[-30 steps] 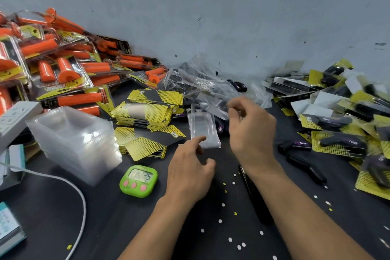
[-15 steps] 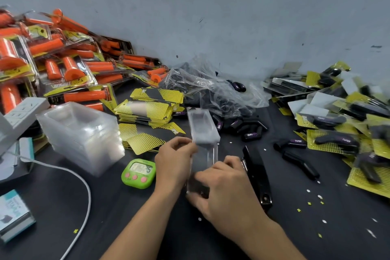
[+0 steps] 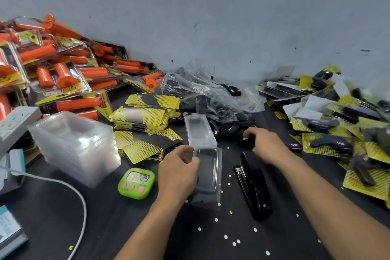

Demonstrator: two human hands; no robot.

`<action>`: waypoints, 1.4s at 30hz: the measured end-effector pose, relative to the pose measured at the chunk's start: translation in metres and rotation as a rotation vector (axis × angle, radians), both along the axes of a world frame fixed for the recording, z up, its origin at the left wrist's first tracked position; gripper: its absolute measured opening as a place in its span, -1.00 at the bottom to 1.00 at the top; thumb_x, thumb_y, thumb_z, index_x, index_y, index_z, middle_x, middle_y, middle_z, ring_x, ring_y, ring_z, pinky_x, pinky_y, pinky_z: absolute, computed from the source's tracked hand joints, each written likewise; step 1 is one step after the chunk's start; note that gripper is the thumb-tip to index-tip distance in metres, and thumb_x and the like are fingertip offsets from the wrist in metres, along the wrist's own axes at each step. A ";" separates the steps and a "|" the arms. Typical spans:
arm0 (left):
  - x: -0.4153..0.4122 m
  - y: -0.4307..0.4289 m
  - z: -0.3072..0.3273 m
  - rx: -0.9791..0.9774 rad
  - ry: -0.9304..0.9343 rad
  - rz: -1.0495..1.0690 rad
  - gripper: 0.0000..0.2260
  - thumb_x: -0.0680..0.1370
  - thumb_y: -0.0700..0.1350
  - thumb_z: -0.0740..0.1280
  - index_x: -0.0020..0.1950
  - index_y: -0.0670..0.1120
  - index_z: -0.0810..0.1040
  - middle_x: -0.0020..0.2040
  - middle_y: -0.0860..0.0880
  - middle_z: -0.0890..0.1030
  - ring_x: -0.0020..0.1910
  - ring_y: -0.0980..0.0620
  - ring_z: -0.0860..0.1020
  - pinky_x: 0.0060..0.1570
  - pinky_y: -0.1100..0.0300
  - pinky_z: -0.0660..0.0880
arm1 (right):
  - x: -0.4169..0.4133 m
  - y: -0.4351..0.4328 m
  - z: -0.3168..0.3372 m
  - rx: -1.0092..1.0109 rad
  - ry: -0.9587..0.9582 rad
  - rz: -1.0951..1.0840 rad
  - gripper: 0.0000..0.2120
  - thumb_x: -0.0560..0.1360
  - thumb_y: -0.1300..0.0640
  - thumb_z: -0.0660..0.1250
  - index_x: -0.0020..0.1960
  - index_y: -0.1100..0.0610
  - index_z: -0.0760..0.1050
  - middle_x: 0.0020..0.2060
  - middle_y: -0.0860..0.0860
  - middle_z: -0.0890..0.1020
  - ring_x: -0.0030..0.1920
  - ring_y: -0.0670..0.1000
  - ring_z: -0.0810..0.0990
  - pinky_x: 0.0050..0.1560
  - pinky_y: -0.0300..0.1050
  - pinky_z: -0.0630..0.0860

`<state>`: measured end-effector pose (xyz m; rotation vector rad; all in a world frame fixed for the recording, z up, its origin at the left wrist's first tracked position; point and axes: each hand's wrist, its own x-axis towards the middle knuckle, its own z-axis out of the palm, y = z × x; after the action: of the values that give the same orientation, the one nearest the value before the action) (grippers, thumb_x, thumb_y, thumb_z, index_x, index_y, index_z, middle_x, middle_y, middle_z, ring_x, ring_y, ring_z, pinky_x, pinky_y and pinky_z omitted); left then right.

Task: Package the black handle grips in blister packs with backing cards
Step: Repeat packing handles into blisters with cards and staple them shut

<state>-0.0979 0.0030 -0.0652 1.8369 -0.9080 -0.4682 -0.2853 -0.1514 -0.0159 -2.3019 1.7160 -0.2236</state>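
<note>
Your left grip point(image 3: 179, 172) pinches the near edge of a clear blister pack point(image 3: 207, 168), which is hinged open with its lid raised. Your right grip point(image 3: 264, 143) curls its fingers over one black handle grip point(image 3: 244, 141) on the table point(image 3: 105, 217). A black stapler point(image 3: 256, 188) lies just right of the pack. Yellow backing cards point(image 3: 145, 113) are stacked at far left.

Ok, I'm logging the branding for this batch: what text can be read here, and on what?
"TAPER": purple label on a loose black grip.
"TAPER": packed black grip on its yellow card.
"29": last digits on the green timer; the rest blurred.
Yellow backing cards, orange grip packs: print too blurred.
Clear blister pack in the left hand: none.
</note>
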 end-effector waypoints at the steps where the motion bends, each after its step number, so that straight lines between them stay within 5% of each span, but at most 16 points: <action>1: 0.000 0.000 0.000 0.006 0.000 -0.001 -0.81 0.48 0.02 0.40 0.07 0.18 0.65 -0.33 0.12 0.62 -0.30 0.21 0.57 -0.30 0.28 0.37 | 0.002 -0.002 -0.005 -0.001 -0.006 0.005 -0.62 0.49 0.36 0.33 0.07 -0.12 0.50 0.16 0.11 0.61 0.07 0.14 0.57 -0.06 -0.09 0.45; 5: -0.002 -0.001 -0.001 0.021 -0.032 -0.023 -0.80 0.49 0.02 0.39 0.09 0.19 0.64 -0.32 0.10 0.59 -0.28 0.15 0.57 -0.30 0.19 0.37 | 0.002 -0.007 -0.007 -0.043 -0.065 0.002 -0.71 0.52 0.25 0.36 -0.08 -0.14 0.40 0.10 0.10 0.58 0.06 0.17 0.57 0.05 0.01 0.53; 8: -0.003 0.000 -0.001 0.022 -0.041 -0.026 -0.80 0.48 0.04 0.38 0.09 0.21 0.64 -0.33 0.11 0.59 -0.26 0.12 0.58 -0.28 0.17 0.38 | 0.000 0.001 0.010 -0.145 -0.432 0.018 -0.85 0.59 0.17 0.35 0.03 -0.09 0.49 0.04 -0.04 0.62 0.09 0.06 0.59 0.04 -0.06 0.45; 11: -0.004 0.000 0.000 0.033 -0.068 -0.034 -0.79 0.49 0.05 0.37 0.10 0.20 0.64 -0.30 0.12 0.59 -0.20 0.07 0.59 -0.23 0.14 0.40 | 0.009 0.030 0.041 -0.040 -0.733 0.153 -0.82 0.62 0.17 0.31 0.00 -0.10 0.59 -0.09 -0.05 0.67 -0.08 -0.11 0.60 -0.09 -0.13 0.43; 15: -0.005 0.000 0.002 0.021 -0.082 -0.028 -0.78 0.51 0.03 0.37 0.13 0.17 0.67 -0.18 0.12 0.69 -0.10 0.06 0.63 -0.11 0.12 0.49 | 0.035 0.071 0.065 0.036 -0.331 0.473 -0.80 0.61 0.13 0.31 -0.02 -0.09 0.69 -0.21 -0.02 0.70 -0.23 0.00 0.60 -0.14 -0.05 0.49; 20: 0.000 0.001 0.000 -0.009 -0.079 -0.065 -0.81 0.59 0.03 0.37 0.16 0.14 0.71 -0.23 0.13 0.72 -0.13 0.12 0.66 -0.12 0.12 0.54 | 0.062 0.089 0.054 0.083 0.097 0.631 -0.75 0.61 0.16 0.31 0.10 -0.09 0.71 -0.27 -0.13 0.62 -0.32 -0.15 0.52 -0.26 -0.28 0.42; 24: 0.000 -0.001 -0.001 -0.016 -0.063 -0.069 -0.80 0.56 -0.06 0.38 0.13 0.11 0.73 -0.27 0.17 0.70 -0.19 0.18 0.64 -0.27 0.34 0.45 | 0.059 0.083 0.049 0.092 0.009 0.548 -0.75 0.59 0.15 0.34 0.16 -0.11 0.69 -0.11 -0.09 0.63 -0.12 -0.02 0.57 -0.06 -0.18 0.49; 27: -0.002 -0.002 -0.001 -0.016 -0.067 -0.073 -0.76 0.52 -0.12 0.36 0.11 0.10 0.73 -0.33 0.19 0.66 -0.25 0.20 0.60 -0.37 0.45 0.36 | 0.055 0.079 0.040 -0.112 -0.028 0.340 -0.77 0.57 0.13 0.36 0.20 -0.03 0.62 0.07 0.03 0.65 0.00 0.13 0.60 0.01 -0.04 0.52; 35: -0.002 -0.004 -0.001 0.009 -0.082 -0.055 -0.73 0.53 -0.09 0.37 0.21 0.05 0.69 -0.08 0.08 0.71 -0.04 0.06 0.64 -0.11 0.20 0.43 | 0.056 0.098 0.021 -0.178 0.079 0.314 -0.77 0.50 0.07 0.36 0.13 -0.06 0.64 0.04 0.04 0.68 0.05 0.15 0.63 -0.07 -0.05 0.37; 40: -0.002 -0.003 -0.001 0.015 -0.062 -0.046 -0.77 0.53 -0.07 0.37 0.16 0.09 0.70 -0.23 0.24 0.63 -0.13 0.21 0.60 -0.21 0.35 0.41 | 0.045 0.106 0.027 -0.403 0.070 0.332 -0.83 0.53 0.02 0.26 -0.11 -0.04 0.62 -0.25 -0.07 0.67 -0.12 0.02 0.61 0.11 -0.02 0.27; 42: -0.002 -0.004 -0.002 0.013 -0.047 -0.051 -0.76 0.53 -0.06 0.37 0.17 0.09 0.69 -0.21 0.23 0.65 -0.10 0.19 0.63 -0.14 0.26 0.48 | 0.030 0.108 0.030 -0.393 0.109 0.352 -0.86 0.49 0.02 0.29 -0.15 -0.06 0.62 -0.30 -0.11 0.65 -0.17 -0.03 0.58 0.25 -0.07 0.29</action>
<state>-0.1000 -0.0008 -0.0670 1.8466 -0.9877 -0.4657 -0.2549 -0.0437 0.0145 -2.9013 1.3724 -0.3994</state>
